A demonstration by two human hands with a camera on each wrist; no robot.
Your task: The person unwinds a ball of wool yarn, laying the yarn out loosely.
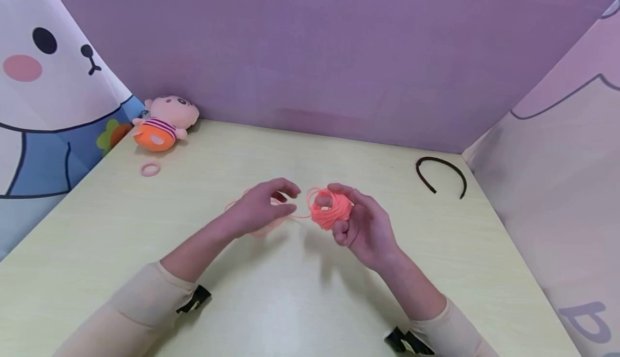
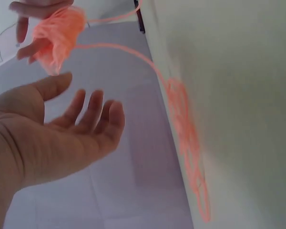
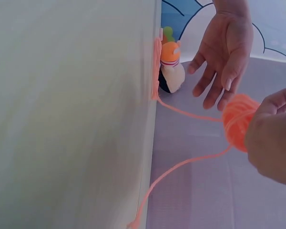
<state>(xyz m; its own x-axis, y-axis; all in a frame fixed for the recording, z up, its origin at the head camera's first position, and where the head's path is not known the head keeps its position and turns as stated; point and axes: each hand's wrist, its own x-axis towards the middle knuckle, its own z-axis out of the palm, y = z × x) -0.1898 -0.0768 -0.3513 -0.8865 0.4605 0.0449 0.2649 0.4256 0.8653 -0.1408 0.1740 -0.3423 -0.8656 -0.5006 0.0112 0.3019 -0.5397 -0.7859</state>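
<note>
A wound bundle of coral-orange yarn (image 1: pixel 331 214) is held above the table by my right hand (image 1: pixel 370 230), with fingers curled around it and one showing through its middle. To its left, my left hand (image 1: pixel 259 206) hovers with loosely bent fingers, thumb apart, and nothing between them. In the left wrist view a small gap separates that hand from the bundle. Loose loops of the same yarn (image 2: pixel 183 126) lie on the table, partly hidden by the left hand in the head view. One strand runs from them to the bundle; another trails down on the other side.
A pink plush toy (image 1: pixel 167 123) in a striped top and orange bottoms sits at the table's back left corner. Before it lies a pink ring (image 1: pixel 150 169). A dark headband (image 1: pixel 442 162) lies at the right. A purple backdrop (image 1: pixel 300 50) stands behind the table (image 1: pixel 290 314).
</note>
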